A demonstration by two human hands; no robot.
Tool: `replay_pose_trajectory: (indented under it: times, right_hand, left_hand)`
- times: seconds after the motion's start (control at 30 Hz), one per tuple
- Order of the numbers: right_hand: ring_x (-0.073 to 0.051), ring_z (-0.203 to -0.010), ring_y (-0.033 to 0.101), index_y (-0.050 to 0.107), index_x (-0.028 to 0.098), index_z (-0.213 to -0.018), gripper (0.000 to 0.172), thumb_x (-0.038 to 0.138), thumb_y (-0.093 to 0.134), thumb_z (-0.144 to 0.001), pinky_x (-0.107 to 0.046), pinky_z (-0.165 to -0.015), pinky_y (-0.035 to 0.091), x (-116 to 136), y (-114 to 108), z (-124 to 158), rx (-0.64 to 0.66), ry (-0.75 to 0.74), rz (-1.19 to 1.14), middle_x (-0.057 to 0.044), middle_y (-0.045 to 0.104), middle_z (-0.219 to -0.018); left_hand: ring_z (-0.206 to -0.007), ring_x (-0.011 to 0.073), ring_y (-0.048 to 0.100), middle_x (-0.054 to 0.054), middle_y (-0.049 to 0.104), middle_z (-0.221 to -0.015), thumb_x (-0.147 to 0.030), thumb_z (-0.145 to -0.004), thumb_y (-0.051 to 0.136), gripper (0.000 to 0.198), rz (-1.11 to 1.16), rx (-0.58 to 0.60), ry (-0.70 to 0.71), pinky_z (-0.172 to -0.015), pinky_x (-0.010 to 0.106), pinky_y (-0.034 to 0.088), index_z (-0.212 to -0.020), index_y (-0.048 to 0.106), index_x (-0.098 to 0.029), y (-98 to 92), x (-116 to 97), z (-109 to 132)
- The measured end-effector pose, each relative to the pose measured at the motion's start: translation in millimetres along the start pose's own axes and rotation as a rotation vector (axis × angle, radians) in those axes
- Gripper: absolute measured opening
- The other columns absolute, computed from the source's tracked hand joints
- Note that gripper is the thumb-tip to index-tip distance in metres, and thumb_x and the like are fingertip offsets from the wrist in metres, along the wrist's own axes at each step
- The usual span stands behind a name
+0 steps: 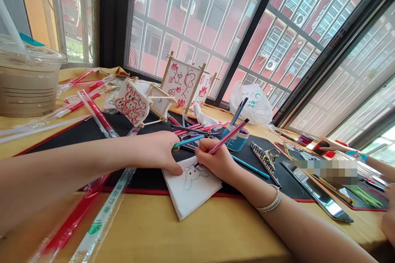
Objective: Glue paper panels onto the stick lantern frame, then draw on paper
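My right hand (216, 158) is closed round a pink felt-tip pen (228, 136), its dark tip down at a white folded paper napkin (185, 201). A rabbit-like face with long ears is drawn on the napkin in thin green lines with dark eyes. My left hand (162, 152) presses the napkin's left edge with the thumb. A blue-green felt-tip pen (189, 141) sticks out from between that thumb and the fingers, which are partly hidden. Just behind my right hand stands a blue pen cup (237, 139) with a few pens in it.
Stick-framed paper lanterns with red drawings (182, 84) stand behind the black mat (148, 181). A drink cup (27, 78) is at left, near plastic-wrapped red strips (98, 115). To the right lie a hair claw (263, 158), a phone (317, 193) and another person's hands (335, 146).
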State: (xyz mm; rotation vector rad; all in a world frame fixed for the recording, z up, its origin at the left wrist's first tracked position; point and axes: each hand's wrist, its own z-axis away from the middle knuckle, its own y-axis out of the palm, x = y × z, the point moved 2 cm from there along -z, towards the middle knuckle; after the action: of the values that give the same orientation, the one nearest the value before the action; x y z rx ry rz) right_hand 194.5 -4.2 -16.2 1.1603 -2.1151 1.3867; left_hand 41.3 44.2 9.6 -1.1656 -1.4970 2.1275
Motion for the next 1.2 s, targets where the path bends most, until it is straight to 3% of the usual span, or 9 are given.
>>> replay_pose_trajectory:
  times: [0.3,0.53,0.97,1.2]
  right_hand:
    - [-0.006,-0.042,0.03,0.03,0.021,-0.047,0.029,0.022,0.049,-0.069,-0.019,-0.041,0.026,-3.7,1.0,0.6,-0.017,0.052,-0.119,0.007,0.034,-0.042]
    - [-0.006,-0.043,0.03,0.031,0.021,-0.049,0.03,0.023,0.052,-0.071,-0.02,-0.042,0.024,-3.2,1.7,1.9,0.034,0.01,-0.063,0.008,0.034,-0.043]
    - [-0.006,-0.045,0.028,0.026,0.021,-0.048,0.029,0.023,0.046,-0.069,-0.02,-0.043,0.024,-0.4,0.0,-0.2,-0.022,-0.001,-0.005,0.007,0.028,-0.045]
    - [-0.006,-0.045,0.029,0.027,0.021,-0.047,0.029,0.021,0.048,-0.067,-0.02,-0.043,0.025,-1.7,-0.1,0.2,-0.013,0.022,-0.05,0.007,0.03,-0.044]
  left_hand:
    - [-0.063,0.0166,0.051,-0.003,0.052,-0.066,-0.044,-0.057,0.065,0.032,-0.015,-0.004,0.005,-0.049,0.025,0.035,-0.07,0.05,-0.02,0.2,0.0,0.2]
    - [-0.074,0.0215,0.056,0.002,0.06,-0.083,-0.051,-0.054,0.065,0.041,-0.082,-0.023,-0.04,-0.058,0.029,0.04,-0.077,0.053,-0.019,0.2,2.6,-2.7]
    - [-0.065,0.0187,0.051,-0.001,0.053,-0.068,-0.05,-0.055,0.064,0.038,-0.084,-0.012,-0.049,-0.05,0.026,0.035,-0.069,0.045,-0.021,1.0,0.9,-2.2]
    - [-0.058,0.0146,0.047,-0.004,0.051,-0.064,-0.043,-0.056,0.065,0.031,-0.007,-0.012,0.03,-0.047,0.024,0.033,-0.066,0.046,-0.021,0.0,-1.7,0.5]
